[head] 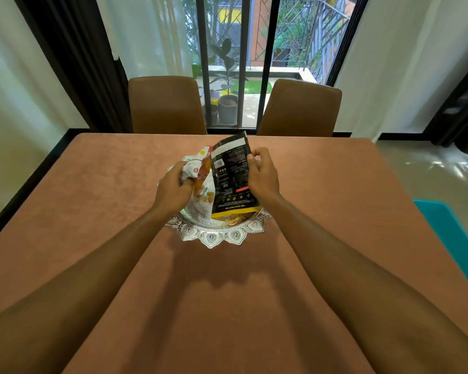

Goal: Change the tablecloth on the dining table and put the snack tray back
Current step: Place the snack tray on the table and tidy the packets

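Note:
A brown tablecloth (92, 211) covers the dining table. In its middle sits an ornate silver snack tray (216, 237) with a scalloped rim. My left hand (173, 188) grips a white, red and yellow snack packet (204, 182) standing in the tray. My right hand (262, 175) holds the edge of a black snack pouch (231, 182) that stands upright in the tray, beside the white packet. Both arms reach forward over the cloth.
Two brown chairs (166, 105) (299, 109) stand at the table's far side, before a barred window with potted plants outside. A teal object (454, 238) lies low at the right, past the table edge. Curtains hang on both sides.

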Available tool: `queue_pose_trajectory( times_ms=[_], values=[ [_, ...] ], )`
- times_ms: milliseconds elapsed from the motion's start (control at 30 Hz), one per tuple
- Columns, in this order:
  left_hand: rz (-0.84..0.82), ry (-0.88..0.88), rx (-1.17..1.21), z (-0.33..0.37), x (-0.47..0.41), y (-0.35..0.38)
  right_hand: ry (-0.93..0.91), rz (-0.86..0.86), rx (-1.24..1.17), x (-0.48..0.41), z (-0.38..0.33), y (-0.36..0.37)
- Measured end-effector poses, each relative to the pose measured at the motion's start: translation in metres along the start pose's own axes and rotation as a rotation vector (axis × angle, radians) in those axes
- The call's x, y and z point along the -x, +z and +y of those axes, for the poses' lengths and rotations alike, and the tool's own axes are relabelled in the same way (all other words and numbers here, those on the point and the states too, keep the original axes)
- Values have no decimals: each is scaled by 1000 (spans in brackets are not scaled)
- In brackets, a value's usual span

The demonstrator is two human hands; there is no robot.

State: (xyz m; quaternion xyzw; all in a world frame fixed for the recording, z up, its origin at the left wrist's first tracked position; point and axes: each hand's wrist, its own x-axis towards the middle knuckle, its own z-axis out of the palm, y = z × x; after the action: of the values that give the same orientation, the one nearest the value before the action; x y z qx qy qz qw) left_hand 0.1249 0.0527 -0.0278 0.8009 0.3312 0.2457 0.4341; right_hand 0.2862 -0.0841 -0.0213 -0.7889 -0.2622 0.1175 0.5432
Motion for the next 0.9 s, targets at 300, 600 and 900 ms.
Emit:
queue_pose_trajectory(
  times_ms=[300, 600, 900],
  values=[
    [65, -128, 275, 16, -4, -7, -194, 69, 55, -13, -30, -23],
    [-57, -146, 285, 39, 9, -2, -226, -52, 85, 18, -71, 23],
    [-337, -155, 268, 38, 24, -45, -125, -255, -137, 28, -85, 55]
  ],
)
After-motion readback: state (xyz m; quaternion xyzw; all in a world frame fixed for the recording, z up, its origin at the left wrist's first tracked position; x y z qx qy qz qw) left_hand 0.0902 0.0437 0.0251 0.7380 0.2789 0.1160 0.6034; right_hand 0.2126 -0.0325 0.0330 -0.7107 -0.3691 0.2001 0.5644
